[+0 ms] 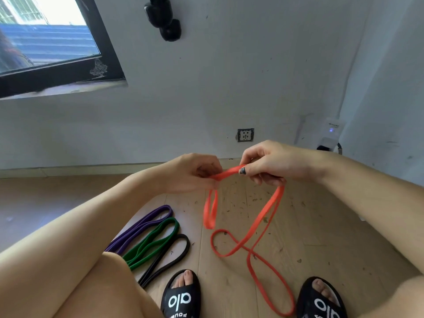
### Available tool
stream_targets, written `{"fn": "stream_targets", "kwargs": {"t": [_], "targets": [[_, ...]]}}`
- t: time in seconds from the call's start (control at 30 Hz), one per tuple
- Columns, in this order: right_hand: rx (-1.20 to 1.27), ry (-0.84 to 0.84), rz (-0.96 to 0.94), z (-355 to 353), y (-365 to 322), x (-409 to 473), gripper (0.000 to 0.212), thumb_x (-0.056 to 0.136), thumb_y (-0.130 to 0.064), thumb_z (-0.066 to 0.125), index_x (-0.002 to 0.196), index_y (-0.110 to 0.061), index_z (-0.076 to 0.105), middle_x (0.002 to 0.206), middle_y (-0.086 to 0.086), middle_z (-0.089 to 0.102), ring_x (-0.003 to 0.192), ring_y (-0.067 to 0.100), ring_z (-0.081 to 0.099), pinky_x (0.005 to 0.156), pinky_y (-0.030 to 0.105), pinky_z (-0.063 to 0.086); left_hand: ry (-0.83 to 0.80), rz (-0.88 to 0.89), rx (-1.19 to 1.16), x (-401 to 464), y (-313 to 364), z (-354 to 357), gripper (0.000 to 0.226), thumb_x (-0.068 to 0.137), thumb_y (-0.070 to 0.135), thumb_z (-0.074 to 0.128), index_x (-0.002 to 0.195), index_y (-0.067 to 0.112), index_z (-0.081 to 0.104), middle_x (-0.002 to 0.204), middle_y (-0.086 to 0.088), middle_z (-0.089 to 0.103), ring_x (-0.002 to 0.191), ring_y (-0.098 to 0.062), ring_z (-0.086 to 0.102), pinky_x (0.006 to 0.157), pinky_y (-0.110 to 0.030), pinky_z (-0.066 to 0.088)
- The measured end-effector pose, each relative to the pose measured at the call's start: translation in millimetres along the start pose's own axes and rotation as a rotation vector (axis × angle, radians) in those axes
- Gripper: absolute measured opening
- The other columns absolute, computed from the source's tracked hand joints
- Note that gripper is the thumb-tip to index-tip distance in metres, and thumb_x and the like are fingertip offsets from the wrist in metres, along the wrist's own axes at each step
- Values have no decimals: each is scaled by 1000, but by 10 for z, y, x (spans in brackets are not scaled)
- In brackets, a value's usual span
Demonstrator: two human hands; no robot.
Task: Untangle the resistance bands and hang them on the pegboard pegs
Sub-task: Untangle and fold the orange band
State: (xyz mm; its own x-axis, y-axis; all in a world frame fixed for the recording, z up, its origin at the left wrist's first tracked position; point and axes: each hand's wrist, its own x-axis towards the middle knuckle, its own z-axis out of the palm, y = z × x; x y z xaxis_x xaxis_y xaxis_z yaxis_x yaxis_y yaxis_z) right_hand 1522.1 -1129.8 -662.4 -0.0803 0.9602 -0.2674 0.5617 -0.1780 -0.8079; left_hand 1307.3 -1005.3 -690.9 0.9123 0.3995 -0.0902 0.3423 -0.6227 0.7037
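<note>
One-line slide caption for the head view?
Both hands, left hand and right hand, pinch the twisted orange band above three laid-out bands.

The orange band (252, 228) was a long flat loop, raised at its top and drooping to the wooden floor. A short doubled loop of it hung on the left, while the longer run fell on the right, crossed over itself in a figure-eight twist and trailed along the boards. To its left three bands lay flat on the floor side by side, each doubled into a neat narrow loop: purple (140, 228), green (152, 242) and black (167, 258).
</note>
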Motion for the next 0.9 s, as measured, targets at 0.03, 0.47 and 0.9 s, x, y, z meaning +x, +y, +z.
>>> {"fn": "stream_targets", "kwargs": {"t": [0.03, 0.47, 0.9], "targets": [[10, 13, 3, -28, 13, -2, 10, 96, -16, 63, 94, -7, 66, 66, 5, 62, 39, 14, 43, 41, 25, 31, -15, -30, 55, -13, -47, -13, 8, 90, 12, 70, 92, 18, 66, 85, -5, 69, 82, -28, 66, 79, -44, 54], [106, 185, 115, -210, 184, -33, 8, 92, -7, 63, 85, -4, 66, 61, 8, 56, 31, 11, 35, 36, 20, 22, 176, -155, 440, -108, -330, -167, 15, 93, 15, 67, 87, 25, 58, 72, 9, 70, 64, -5, 69, 68, -28, 56], [153, 332, 171, -218, 200, -9, 7, 89, -5, 62, 85, -1, 66, 58, 6, 53, 31, 9, 33, 34, 16, 20, -11, -276, 188, -130, -316, -114, 14, 93, 27, 73, 83, 24, 64, 70, 12, 71, 65, -4, 68, 69, -20, 48]]}}
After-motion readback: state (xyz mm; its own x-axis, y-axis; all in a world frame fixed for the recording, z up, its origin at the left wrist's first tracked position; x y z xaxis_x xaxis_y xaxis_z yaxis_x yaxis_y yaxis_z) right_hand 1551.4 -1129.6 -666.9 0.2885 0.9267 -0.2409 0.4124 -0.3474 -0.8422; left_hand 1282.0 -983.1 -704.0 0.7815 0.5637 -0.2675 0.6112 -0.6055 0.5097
